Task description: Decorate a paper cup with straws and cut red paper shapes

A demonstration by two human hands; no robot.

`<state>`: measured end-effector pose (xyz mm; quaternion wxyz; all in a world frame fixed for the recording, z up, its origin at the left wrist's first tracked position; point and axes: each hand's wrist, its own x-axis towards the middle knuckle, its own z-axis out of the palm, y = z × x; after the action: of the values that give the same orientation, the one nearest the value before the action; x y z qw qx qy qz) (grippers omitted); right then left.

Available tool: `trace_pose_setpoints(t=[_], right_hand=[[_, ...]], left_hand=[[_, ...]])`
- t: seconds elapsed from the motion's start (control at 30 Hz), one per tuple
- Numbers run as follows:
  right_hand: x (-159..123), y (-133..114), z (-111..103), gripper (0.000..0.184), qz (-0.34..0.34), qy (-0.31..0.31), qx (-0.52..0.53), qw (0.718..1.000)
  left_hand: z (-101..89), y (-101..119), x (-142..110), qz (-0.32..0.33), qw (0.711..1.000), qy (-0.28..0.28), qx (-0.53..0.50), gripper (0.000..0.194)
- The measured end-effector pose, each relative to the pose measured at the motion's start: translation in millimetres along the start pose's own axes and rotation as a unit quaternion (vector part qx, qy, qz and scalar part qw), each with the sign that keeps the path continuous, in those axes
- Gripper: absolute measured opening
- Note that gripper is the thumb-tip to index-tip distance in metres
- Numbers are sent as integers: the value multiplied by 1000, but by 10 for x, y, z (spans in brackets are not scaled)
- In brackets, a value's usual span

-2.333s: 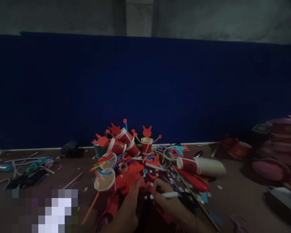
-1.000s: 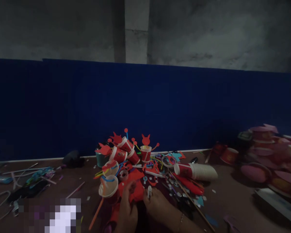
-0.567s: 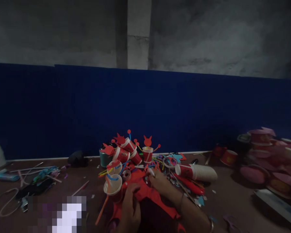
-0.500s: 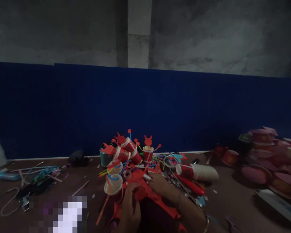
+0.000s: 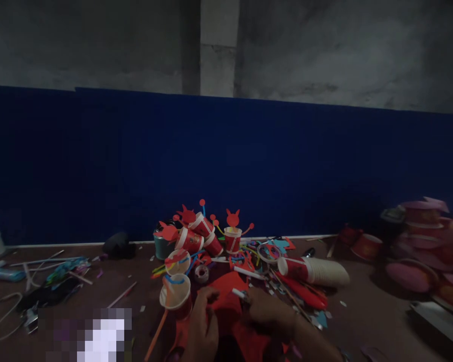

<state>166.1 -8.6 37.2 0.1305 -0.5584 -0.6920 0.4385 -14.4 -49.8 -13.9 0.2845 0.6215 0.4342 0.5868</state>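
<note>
A sheet of red paper (image 5: 232,284) lies between my hands at the front middle of the table. My left hand (image 5: 204,322) rests at the paper's left edge, thumb and forefinger apart. Over the right part of the paper, my right hand (image 5: 262,306) is closed around a white marker (image 5: 239,292), one end of which sticks out to the left. Just beyond it lies another white pen-like stick (image 5: 249,273). Left of my left hand stands a paper cup (image 5: 176,296) with an orange and a blue straw. A tape roll (image 5: 201,274) sits behind the paper.
Red paper cups with cut-out figures (image 5: 232,240) stand and lie at the back. A stack of cups (image 5: 317,271) lies on its side at right, by a red pointed object (image 5: 305,291). More cups (image 5: 419,241) pile up far right. Straws and scraps (image 5: 68,269) litter the left.
My right hand has drawn back toward me with the white marker. The other white stick now shows behind it. My left hand has hardly moved; the view has shifted slightly.
</note>
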Motion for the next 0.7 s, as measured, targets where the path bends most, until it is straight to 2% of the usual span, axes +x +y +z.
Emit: trace_pose_setpoints(t=[0.03, 0.07, 0.17, 0.23, 0.33, 0.43, 0.5, 0.57, 0.63, 0.7], right_hand=[[-37, -7, -54, 9, 41, -21, 28, 999], [-71, -12, -112, 11, 53, -28, 51, 997], [-122, 2, -246, 10, 41, -12, 84, 996], [-108, 31, -238, 9, 41, 48, 164, 984], [-61, 62, -64, 17, 87, 127, 303, 941], [-80, 52, 164, 25, 121, 132, 328, 927], [-147, 42, 252, 25, 166, 82, 332, 925], [-230, 42, 257, 20, 181, 3, 291, 940], [-292, 49, 199, 16, 158, -63, 240, 956], [-306, 61, 118, 19, 117, -62, 256, 958]], left_hand=[[-12, 4, 5, 10, 1000, 2, 4, 26], [-22, 8, 8, 21, 1000, 5, 9, 25], [-33, 19, 10, 50, 998, 24, 30, 23], [-39, 35, 9, 72, 996, 24, 44, 23], [-57, 76, 6, 122, 989, -11, 86, 27], [-54, 102, -13, 189, 963, -92, 169, 33], [-15, 83, -35, 195, 934, -175, 241, 37], [50, 39, -57, 147, 901, -259, 315, 39], [118, -2, -69, 76, 861, -330, 380, 37], [159, -7, -70, 31, 830, -369, 417, 31]])
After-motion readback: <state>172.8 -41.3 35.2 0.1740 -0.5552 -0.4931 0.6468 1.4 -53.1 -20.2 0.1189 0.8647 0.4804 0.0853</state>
